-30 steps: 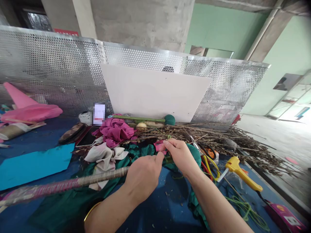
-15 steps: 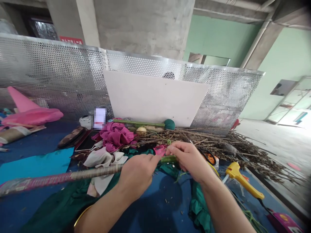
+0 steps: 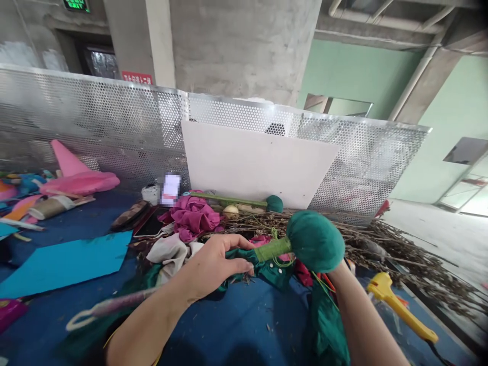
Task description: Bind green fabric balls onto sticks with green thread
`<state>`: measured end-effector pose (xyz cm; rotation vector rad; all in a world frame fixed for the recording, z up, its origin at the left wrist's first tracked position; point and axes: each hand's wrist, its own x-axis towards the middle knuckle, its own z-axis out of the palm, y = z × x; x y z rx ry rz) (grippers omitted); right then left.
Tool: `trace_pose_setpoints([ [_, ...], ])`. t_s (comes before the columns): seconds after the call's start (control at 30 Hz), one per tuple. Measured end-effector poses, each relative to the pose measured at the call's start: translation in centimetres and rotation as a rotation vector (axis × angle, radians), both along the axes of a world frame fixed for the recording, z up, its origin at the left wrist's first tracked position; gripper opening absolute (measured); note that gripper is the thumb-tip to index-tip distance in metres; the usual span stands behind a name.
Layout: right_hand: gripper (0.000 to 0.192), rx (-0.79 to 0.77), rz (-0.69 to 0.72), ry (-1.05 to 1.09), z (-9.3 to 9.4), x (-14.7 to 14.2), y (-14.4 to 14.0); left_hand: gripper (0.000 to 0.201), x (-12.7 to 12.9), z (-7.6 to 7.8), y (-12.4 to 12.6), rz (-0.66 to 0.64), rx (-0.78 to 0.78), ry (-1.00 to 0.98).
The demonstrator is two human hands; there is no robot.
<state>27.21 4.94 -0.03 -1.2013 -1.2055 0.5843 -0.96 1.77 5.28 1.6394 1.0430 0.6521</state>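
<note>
far L: pink paper cone (image 3: pixel 70 163) on blue table (image 3: pixel 236 330); teal paper sheet (image 3: pixel 64 262) flat, nearer
rod: wrapped stick (image 3: pixel 114 305) w/ looped end, runs under L forearm
L hand (image 3: pixel 213 264): fingers curled round green-wrapped stem (image 3: pixel 272 249); thumb on top
centre: magenta cloth (image 3: pixel 192 218) & beige cloth (image 3: pixel 171 251) behind L hand; white board (image 3: pixel 259 162) leans on perforated metal screen (image 3: pixel 95 127)
fabric ball (image 3: pixel 314 241): dark green, on stem end, raised above table, betw. both hands
R hand: hidden behind ball; grip can't tell
R side: dry twigs (image 3: pixel 400 249) piled; yellow glue gun (image 3: pixel 400 307) by R forearm
</note>
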Motion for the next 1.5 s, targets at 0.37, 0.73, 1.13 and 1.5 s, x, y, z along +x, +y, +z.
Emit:
trace_pose_setpoints([
  [0.37,0.027,-0.034,0.617,-0.126,1.2,-10.4,-4.6,0.032,-0.2,-0.6,0.5,0.049,-0.252,-0.435],
  [0.73,0.032,0.329,0.588,0.251,-0.2,-11.7,-5.2,0.04,1.0,-2.5,1.6,0.095,-0.25,-0.461],
  [1.13,0.045,0.168,0.258,0.429,-2.1,-13.3,-6.0,0.025,2.1,-3.4,1.5,0.186,-0.194,-0.364],
  [1.5,0.032,-0.146,0.319,1.09,0.5,-13.6,-4.7,0.027,1.9,-2.8,0.7,0.233,0.138,-0.109],
])
